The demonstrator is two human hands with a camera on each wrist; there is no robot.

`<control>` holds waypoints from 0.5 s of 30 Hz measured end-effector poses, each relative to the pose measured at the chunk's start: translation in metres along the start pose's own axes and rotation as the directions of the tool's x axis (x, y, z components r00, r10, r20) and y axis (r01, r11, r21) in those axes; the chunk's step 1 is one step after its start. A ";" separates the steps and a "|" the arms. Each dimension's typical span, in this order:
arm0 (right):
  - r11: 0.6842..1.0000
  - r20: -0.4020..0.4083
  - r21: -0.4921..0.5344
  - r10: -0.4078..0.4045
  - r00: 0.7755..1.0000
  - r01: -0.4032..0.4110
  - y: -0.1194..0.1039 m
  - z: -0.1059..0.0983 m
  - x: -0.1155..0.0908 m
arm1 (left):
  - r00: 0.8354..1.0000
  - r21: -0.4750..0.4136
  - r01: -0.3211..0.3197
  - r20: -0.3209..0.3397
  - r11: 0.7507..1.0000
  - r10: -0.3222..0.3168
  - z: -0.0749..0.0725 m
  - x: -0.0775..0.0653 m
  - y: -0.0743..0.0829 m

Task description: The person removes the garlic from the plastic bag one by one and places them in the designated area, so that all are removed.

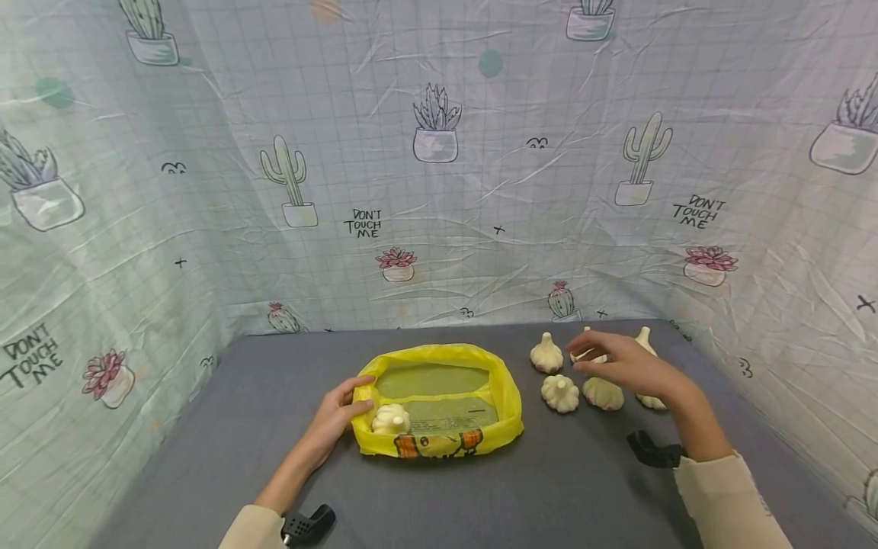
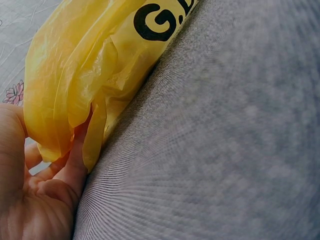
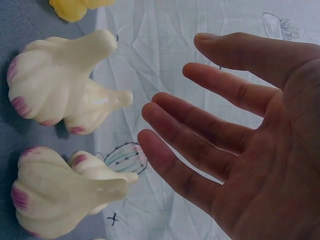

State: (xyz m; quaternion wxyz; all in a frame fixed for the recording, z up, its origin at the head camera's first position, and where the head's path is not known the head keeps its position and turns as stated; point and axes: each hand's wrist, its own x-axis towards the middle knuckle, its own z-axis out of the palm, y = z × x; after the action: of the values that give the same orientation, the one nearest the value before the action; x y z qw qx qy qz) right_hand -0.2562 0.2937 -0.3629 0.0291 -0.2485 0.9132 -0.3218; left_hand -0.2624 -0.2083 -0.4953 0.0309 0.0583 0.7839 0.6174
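Observation:
A yellow plastic bag lies with its mouth spread wide, one white garlic bulb inside at its left end. My left hand holds the bag's left rim, thumb and fingers on either side of the plastic; in the left wrist view the folds bunch between them. Over the group of garlic bulbs at the right hovers my right hand, fingers extended and nothing in its grasp. The right wrist view shows that palm beside the upright stems of the nearest bulbs, apart from them.
Several garlic bulbs stand in two rough rows on the grey tabletop, right of the bag. A cactus-print sheet hangs behind and along both sides of the table.

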 end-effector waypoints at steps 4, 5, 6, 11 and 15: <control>1.000 0.004 0.000 -0.005 1.000 0.005 0.000 0.003 0.001 | 1.000 -0.025 0.009 0.008 1.000 -0.008 0.000 0.001 0.000; 1.000 0.003 0.000 -0.005 1.000 0.005 0.000 0.003 0.001 | 1.000 -0.029 0.010 0.014 1.000 -0.010 0.000 0.001 0.001; 1.000 0.002 0.001 -0.005 1.000 0.005 0.000 0.004 0.001 | 1.000 -0.030 0.010 0.017 1.000 -0.009 0.000 0.001 0.001; 1.000 -0.002 0.001 -0.010 1.000 0.010 -0.001 0.006 0.002 | 1.000 -0.009 0.000 0.009 1.000 0.000 0.000 0.000 0.001; 1.000 0.003 0.001 -0.002 1.000 0.002 -0.004 0.008 0.004 | 1.000 -0.003 -0.002 0.000 1.000 0.002 -0.001 -0.001 0.001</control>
State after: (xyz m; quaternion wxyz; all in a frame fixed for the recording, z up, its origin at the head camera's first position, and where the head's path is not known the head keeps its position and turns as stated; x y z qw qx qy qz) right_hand -0.2563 0.2848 -0.3668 0.0304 -0.2498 0.9127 -0.3218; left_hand -0.2614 -0.2090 -0.4944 0.0304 0.0592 0.7827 0.6188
